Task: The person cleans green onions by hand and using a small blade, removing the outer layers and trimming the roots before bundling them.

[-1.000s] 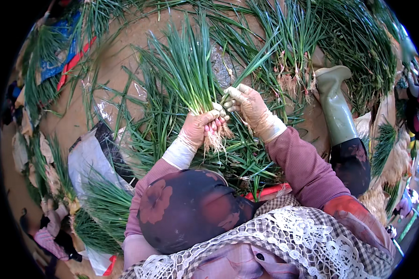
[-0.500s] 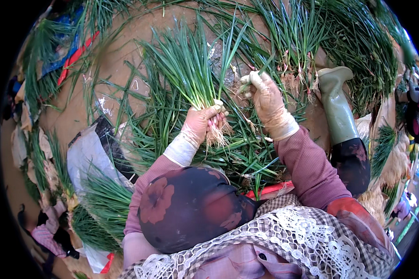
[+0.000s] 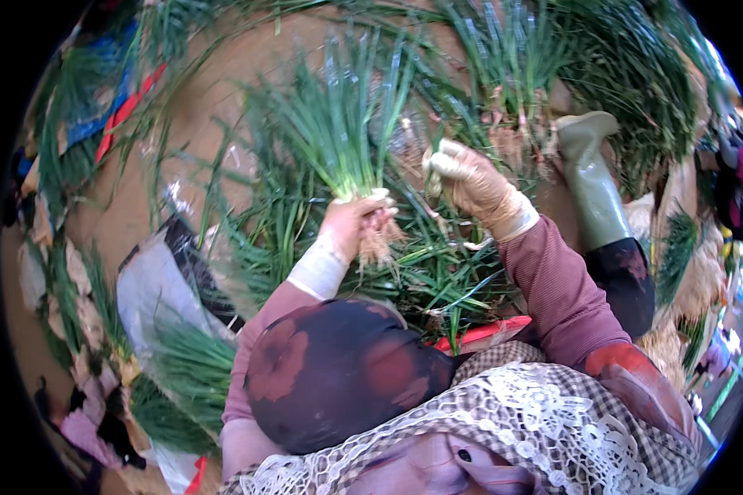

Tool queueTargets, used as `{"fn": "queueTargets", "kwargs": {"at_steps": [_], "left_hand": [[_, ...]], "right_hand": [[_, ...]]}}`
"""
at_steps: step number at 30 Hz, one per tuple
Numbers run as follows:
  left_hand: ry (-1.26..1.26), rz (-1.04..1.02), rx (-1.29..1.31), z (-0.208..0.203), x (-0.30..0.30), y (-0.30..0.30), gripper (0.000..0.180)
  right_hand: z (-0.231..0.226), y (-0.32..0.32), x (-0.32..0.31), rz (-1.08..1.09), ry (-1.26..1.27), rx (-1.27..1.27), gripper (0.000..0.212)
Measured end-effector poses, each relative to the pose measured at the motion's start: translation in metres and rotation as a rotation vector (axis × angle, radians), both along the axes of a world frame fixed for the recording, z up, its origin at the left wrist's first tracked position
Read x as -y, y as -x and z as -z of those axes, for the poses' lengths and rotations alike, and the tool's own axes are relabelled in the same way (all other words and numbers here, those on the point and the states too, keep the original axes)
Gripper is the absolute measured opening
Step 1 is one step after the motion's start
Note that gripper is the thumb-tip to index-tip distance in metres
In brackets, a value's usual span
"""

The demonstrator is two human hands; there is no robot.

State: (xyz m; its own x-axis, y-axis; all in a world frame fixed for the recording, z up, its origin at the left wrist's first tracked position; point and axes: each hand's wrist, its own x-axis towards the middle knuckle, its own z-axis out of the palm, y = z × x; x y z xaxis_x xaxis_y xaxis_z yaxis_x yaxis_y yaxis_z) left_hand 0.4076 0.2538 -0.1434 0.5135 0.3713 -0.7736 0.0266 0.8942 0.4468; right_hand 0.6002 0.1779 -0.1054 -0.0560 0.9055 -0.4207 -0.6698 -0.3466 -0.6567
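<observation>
My left hand [image 3: 348, 224], in a pale glove, is closed round a bunch of spring onions [image 3: 347, 140] just above their roots. The green leaves fan out away from me, and pale stringy roots with a hint of pink bulbs hang below the fist. To its right, my right hand [image 3: 475, 188], also gloved, is raised with thumb and fingers pinched together. A thin greenish bit shows at its fingertips, too blurred to name. Loose green leaves [image 3: 442, 285] lie heaped under both hands.
More spring onions [image 3: 516, 99] with reddish bulbs lie at the far right, beside a green rubber boot [image 3: 590, 181]. A grey-white sheet [image 3: 161, 285] and another onion bundle [image 3: 194, 363] are at the near left. A red strip [image 3: 132, 111] lies far left. Other people are at the edges.
My right hand has shifted slightly right and down, its fingers now turned more to the left. The left hand still grips the bunch, a little lower. The view has blurred.
</observation>
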Motion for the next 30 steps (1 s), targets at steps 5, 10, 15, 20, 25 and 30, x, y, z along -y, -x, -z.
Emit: {"fn": "queueTargets", "kwargs": {"at_steps": [5,10,15,20,25,30], "left_hand": [[0.115,0.004,0.116,0.026,-0.003,0.021,0.024],[0.19,0.202,0.225,0.019,0.008,0.008,0.031],[-0.196,0.324,0.224,-0.024,-0.009,-0.026,0.036],[-0.088,0.152,0.335,-0.009,-0.019,-0.021,0.041],[0.046,0.086,0.203,0.011,-0.003,-0.036,0.024],[0.119,0.026,0.177,0.002,0.003,-0.04,0.022]], "right_hand": [[0.018,-0.033,0.027,-1.174,0.357,1.521,0.036],[0.084,-0.129,0.023,0.249,0.429,0.754,0.027],[0.076,-0.131,-0.008,0.064,0.783,1.501,0.027],[0.057,-0.104,-0.017,0.322,0.476,1.282,0.019],[0.052,-0.003,-0.002,0.024,-0.02,1.273,0.024],[0.052,-0.063,-0.004,0.345,0.17,1.256,0.02]]}}
